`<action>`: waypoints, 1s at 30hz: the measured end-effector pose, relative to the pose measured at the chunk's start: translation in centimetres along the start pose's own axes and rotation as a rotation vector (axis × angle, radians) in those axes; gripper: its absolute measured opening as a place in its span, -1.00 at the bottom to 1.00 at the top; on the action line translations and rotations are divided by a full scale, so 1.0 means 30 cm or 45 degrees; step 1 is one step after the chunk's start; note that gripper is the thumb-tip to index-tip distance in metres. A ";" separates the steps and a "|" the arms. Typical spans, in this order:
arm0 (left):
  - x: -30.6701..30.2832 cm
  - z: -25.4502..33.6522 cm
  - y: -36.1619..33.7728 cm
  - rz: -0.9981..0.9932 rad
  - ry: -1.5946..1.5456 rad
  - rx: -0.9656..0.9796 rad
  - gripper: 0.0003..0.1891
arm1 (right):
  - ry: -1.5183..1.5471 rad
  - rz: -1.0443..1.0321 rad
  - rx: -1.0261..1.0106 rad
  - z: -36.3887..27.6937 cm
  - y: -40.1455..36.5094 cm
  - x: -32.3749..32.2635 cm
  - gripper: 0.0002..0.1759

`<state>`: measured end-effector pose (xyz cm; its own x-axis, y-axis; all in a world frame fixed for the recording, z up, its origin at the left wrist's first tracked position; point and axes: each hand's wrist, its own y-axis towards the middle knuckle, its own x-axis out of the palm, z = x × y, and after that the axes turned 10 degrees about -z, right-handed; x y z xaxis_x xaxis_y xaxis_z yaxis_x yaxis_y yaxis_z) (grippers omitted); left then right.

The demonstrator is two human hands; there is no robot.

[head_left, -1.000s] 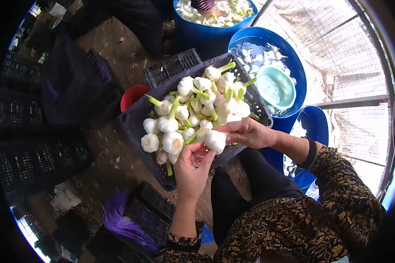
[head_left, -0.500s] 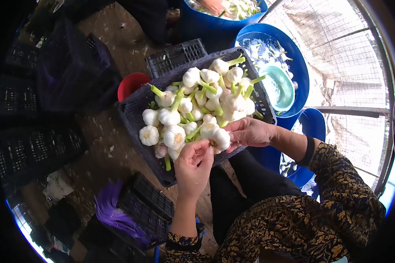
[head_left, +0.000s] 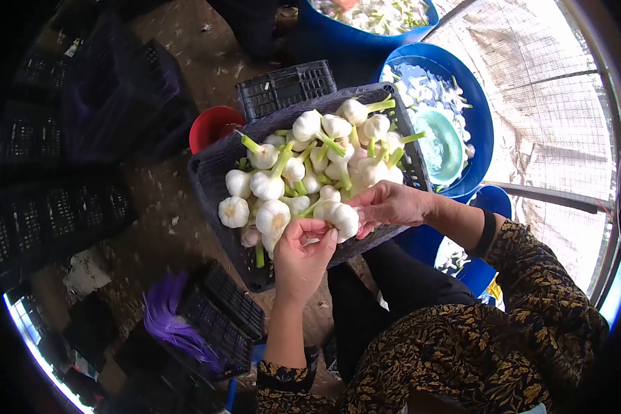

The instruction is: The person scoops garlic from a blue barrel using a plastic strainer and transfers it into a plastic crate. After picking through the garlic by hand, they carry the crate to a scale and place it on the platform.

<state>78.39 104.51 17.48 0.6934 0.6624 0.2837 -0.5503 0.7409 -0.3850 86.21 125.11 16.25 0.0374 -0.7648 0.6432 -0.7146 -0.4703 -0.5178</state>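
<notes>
Both of my hands are at one white garlic bulb (head_left: pixel 342 218) over the near side of a dark plastic crate (head_left: pixel 245 265). My left hand (head_left: pixel 303 252) pinches the bulb's lower left side between thumb and fingers. From the right, my right hand (head_left: pixel 390 205) has its fingers closed on the bulb's side, and the fingertips are partly hidden. White garlic bulbs with green stems (head_left: pixel 268 184) are heaped in the crate, some just beyond my hands.
Behind the crate are a red bucket (head_left: pixel 214 127) and a black crate (head_left: pixel 286 88). To the right, a blue tub (head_left: pixel 481 121) holds water, garlic and a green basin (head_left: pixel 440 148). Purple strips (head_left: pixel 176 321) lie lower left. Another person's hand (head_left: pixel 345 4) shows at the top.
The view has shifted slightly, so the tubs appear lower and further right. Both hands stay on the bulb, which is turned so its root end shows less. The other person's hand shows less.
</notes>
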 end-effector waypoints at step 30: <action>-0.054 -0.044 -0.108 0.283 -0.194 0.182 -0.80 | 0.361 -0.207 0.225 -0.001 0.099 0.061 -0.74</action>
<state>79.67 100.90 17.11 0.4767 0.8111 0.3389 -0.7480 0.5768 -0.3283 84.13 122.32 15.89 -0.0722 -0.5332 0.8429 -0.5827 -0.6634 -0.4695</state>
